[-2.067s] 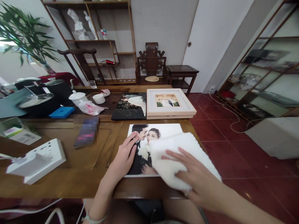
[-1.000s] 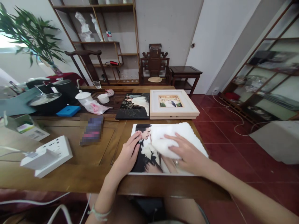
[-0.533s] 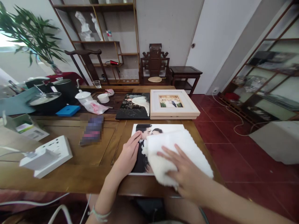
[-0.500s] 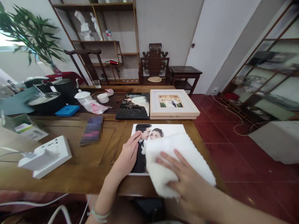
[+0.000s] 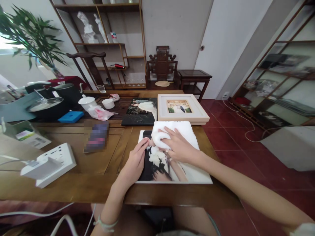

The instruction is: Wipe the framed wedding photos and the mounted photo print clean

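A photo print panel point(image 5: 199, 172) of a couple lies flat on the wooden table before me. My left hand point(image 5: 134, 162) rests on its left edge, fingers stretched out and close together, pressing down on it. Over the panel's upper part, my right hand point(image 5: 173, 142) presses a white towel point(image 5: 185, 129), with the fingers curled into the bunched cloth. The towel covers the faces and the panel's upper right. Just behind the towel lie a dark photo panel point(image 5: 141, 113) and a light wooden picture frame point(image 5: 182, 106) with a small photo in it.
To the left on the table point(image 5: 98, 177) are a white power strip point(image 5: 57, 164), a blue box point(image 5: 71, 117), a blurred dark packet point(image 5: 97, 137), white cups point(image 5: 108, 103), a pink-white packet point(image 5: 100, 113) and a lidded pot point(image 5: 46, 106). The table's right edge drops to a red floor point(image 5: 228, 137).
My right hand has slid the towel away from me, up the panel, uncovering its lower part. My left hand stays in the same place.
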{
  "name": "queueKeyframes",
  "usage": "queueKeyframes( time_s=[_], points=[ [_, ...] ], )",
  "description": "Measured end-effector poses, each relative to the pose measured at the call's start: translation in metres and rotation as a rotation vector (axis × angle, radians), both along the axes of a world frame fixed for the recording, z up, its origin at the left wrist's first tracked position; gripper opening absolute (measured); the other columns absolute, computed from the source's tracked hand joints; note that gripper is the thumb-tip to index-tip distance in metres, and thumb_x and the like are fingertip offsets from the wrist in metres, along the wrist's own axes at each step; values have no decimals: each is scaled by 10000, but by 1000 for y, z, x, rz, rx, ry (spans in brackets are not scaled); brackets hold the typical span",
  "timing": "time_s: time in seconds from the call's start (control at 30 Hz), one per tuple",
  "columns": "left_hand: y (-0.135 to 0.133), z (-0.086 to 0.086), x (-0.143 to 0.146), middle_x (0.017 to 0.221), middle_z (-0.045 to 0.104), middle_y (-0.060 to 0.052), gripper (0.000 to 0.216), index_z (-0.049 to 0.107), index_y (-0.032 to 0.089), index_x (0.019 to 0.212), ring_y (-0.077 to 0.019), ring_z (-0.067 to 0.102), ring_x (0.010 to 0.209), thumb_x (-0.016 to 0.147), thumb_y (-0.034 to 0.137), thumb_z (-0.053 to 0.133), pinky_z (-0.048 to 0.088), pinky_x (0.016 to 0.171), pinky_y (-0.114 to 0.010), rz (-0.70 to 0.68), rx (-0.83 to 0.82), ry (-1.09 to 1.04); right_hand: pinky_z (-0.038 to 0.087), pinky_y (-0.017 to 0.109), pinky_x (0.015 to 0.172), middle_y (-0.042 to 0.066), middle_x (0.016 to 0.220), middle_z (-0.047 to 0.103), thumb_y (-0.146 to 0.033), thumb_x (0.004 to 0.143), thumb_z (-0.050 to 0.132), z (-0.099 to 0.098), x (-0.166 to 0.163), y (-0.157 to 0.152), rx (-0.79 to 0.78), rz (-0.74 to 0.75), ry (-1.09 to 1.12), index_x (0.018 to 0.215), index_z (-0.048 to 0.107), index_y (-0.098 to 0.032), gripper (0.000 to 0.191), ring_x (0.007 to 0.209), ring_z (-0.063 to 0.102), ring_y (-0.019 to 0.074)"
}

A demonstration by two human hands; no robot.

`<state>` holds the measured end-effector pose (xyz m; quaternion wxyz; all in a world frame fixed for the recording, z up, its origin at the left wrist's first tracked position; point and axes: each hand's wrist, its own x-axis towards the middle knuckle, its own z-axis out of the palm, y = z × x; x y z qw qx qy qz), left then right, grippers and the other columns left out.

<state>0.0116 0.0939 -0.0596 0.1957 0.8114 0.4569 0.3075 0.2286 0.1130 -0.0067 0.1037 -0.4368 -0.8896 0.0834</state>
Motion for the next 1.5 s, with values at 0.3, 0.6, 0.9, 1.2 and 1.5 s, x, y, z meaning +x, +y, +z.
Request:
queueKeyframes(
  time_s=[0.3,0.6,0.9,1.2,1.5],
  points=[
    [1,-1,-1,1440,416,-133,442,445,162,1341,-219,370,1346,933,147,273,320,1101,-467,5,-11,22,85,721,1023,172,1494,299,-216,796,537,7,-11,-93,-138,232,-40,1035,690,-183,285,1383,112,423],
    [-1,2,-1,1443,416,-116,438,446,184,1344,-215,370,1346,939,159,282,308,1110,-456,-3,-18,-6,121,514,1134,130,1443,418,-165,752,512,6,8,-72,-127,135,78,1147,623,-156,410,1385,251,252],
    [-3,9,3,1413,464,-95,431,498,167,1309,-191,412,1318,929,179,295,284,1130,-401,40,-46,-110,111,621,1086,127,1417,454,-171,819,469,0,-4,-39,-41,-52,32,1188,607,-166,394,1393,193,328],
    [-7,20,4,1292,588,-100,406,570,133,1231,-206,520,1226,950,267,309,382,1075,-399,119,-59,-219,-6,636,1095,86,1522,274,-281,783,584,11,-19,-100,-182,407,17,1063,673,-202,304,1411,63,348],
    [-4,11,5,1330,553,-117,345,597,134,1209,-219,512,1239,921,203,420,408,1058,-389,42,91,-45,152,562,1129,85,1510,294,-67,675,470,9,41,-118,-244,64,8,1145,610,-177,503,1406,169,278]
  ],
)
